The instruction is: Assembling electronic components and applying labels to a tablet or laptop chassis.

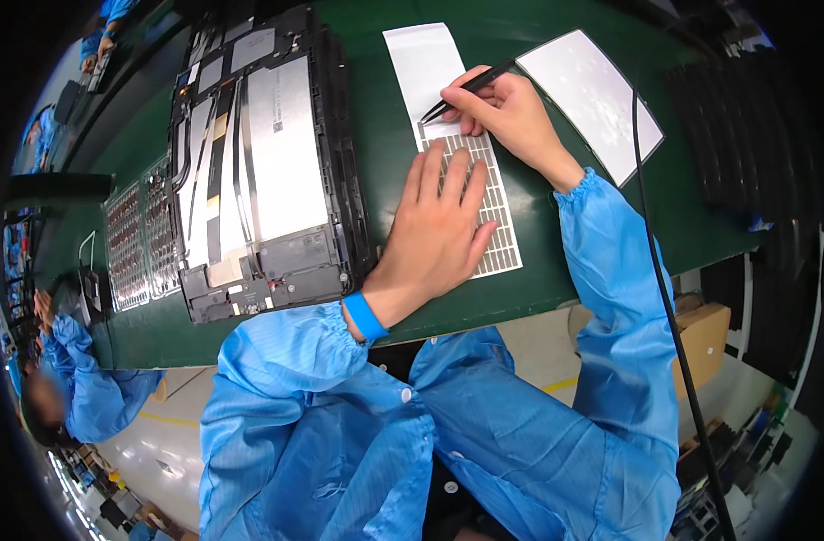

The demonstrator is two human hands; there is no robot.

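Note:
A long white sheet [421,56] lies on the green table, its lower part covered with rows of small grey rectangular stickers [499,198]. My left hand [436,216] rests flat on those rows with its fingers spread, holding nothing. Black tweezers [484,77] are gripped in my right hand [511,113], their tips touching the sheet near a grey sticker at the upper left end of the rows. To the left of my left hand stands a stack of tablet-like device bodies [290,153], the top one showing silver battery panels and dark flex cables.
A white rectangular panel [597,99] lies beyond my right hand. A black cable [646,207] hangs down across the right side. Clear trays of small parts [137,239] sit left of the stack. Another person in blue [96,379] works at the far left. A cardboard box [703,338] stands below the table.

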